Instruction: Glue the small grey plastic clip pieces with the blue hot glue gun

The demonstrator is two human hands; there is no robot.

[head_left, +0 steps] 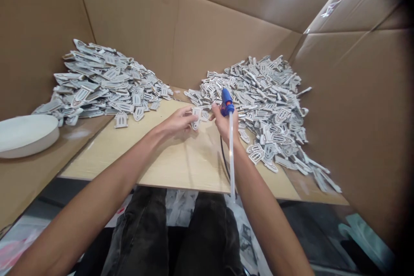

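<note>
My left hand (181, 120) is closed on a small pale slotted tag (196, 117), held just above the board. In my right hand (224, 124) is a blue hot glue gun (227, 102), with a long translucent glue stick (231, 159) sticking out of its back toward me. A black cord (224, 155) hangs beside my right wrist. The gun's nozzle is hidden behind its body. Another pale piece (204, 115) shows between my hands; whether it lies on the board or is held I cannot tell.
A large heap of slotted tags (110, 82) lies at the left and another heap (258, 90) at the right. One loose tag (121, 119) lies on the wooden board (181, 164). A white bowl (29, 136) stands far left. Tall cardboard walls (226, 30) enclose the back and sides.
</note>
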